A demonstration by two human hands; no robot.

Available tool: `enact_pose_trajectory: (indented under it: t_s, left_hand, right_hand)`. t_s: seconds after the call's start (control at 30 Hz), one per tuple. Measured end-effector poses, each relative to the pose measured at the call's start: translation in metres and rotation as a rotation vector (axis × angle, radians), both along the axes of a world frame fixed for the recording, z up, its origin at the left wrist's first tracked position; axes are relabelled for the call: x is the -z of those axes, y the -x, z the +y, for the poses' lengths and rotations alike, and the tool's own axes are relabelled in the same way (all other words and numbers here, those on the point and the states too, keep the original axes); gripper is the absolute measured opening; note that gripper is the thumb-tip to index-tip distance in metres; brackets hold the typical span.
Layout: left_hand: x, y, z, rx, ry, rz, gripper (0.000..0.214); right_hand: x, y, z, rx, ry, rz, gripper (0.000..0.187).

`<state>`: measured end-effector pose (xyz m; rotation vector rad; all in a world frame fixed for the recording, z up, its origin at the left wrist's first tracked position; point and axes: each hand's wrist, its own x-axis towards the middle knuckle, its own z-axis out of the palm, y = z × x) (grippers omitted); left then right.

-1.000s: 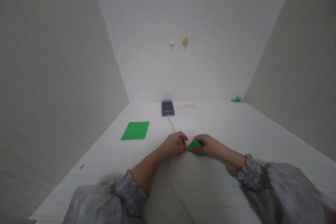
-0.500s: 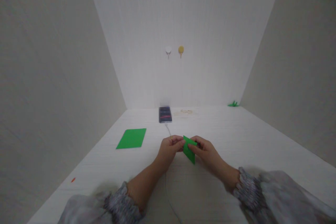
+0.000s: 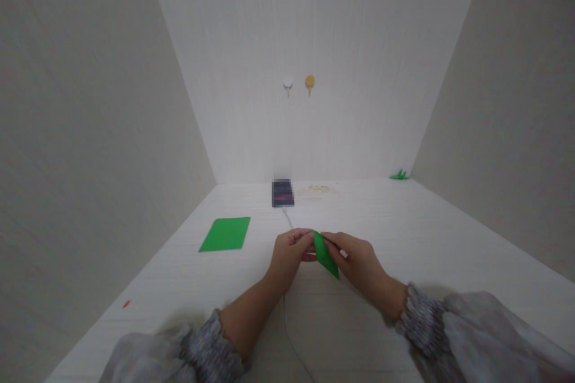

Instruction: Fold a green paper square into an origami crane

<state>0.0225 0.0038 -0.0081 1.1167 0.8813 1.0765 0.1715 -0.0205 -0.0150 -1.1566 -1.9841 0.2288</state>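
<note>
A small folded piece of green paper [image 3: 326,256] is held up above the white table, between both hands. My left hand [image 3: 291,254] pinches its upper left edge with thumb and fingers; a thin ring shows on one finger. My right hand [image 3: 353,254] grips the paper's upper right side, thumb in front and fingertips partly hidden behind it. The paper's lower corner points down and to the right, free of both hands. Flat on the table to the left lies a stack or sheet of green square paper [image 3: 226,234].
Behind my hands lies a dark, blurred-out device [image 3: 283,192] with a white cable [image 3: 290,335] running toward me beneath my left wrist. A green folded paper shape [image 3: 399,175] sits in the back right corner. An orange scrap [image 3: 126,304] lies front left. Two hooks [image 3: 309,81] hang on the back wall.
The green paper in my hands has turned and looks narrower, its right flap no longer showing. My right fingers have shifted to its upper right edge. The view has tilted slightly.
</note>
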Motion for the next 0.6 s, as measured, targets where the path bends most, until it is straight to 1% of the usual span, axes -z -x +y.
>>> enact_pose_trajectory:
  t_s: [0.13,0.33,0.47,0.6]
  left_hand:
    - [0.0012,-0.0015,0.0007,-0.044,-0.010,0.033,0.022]
    - [0.0009,-0.0042,0.0003,-0.100,-0.036,0.086,0.018]
    - [0.0005,-0.0056,-0.0011,-0.095,-0.046,0.077,0.016]
    - [0.0004,-0.0071,-0.0026,-0.071,-0.065,0.071,0.015]
  right_hand:
    - [0.0037,-0.0035,0.0013,-0.016,-0.045,-0.106,0.027]
    - [0.0082,-0.0055,0.0031,-0.044,-0.099,-0.194,0.029]
    - [0.0075,-0.0033,0.0024,-0.012,-0.077,-0.174,0.028]
    - [0.0034,-0.0009,0.0002,0.018,0.002,-0.117,0.028]
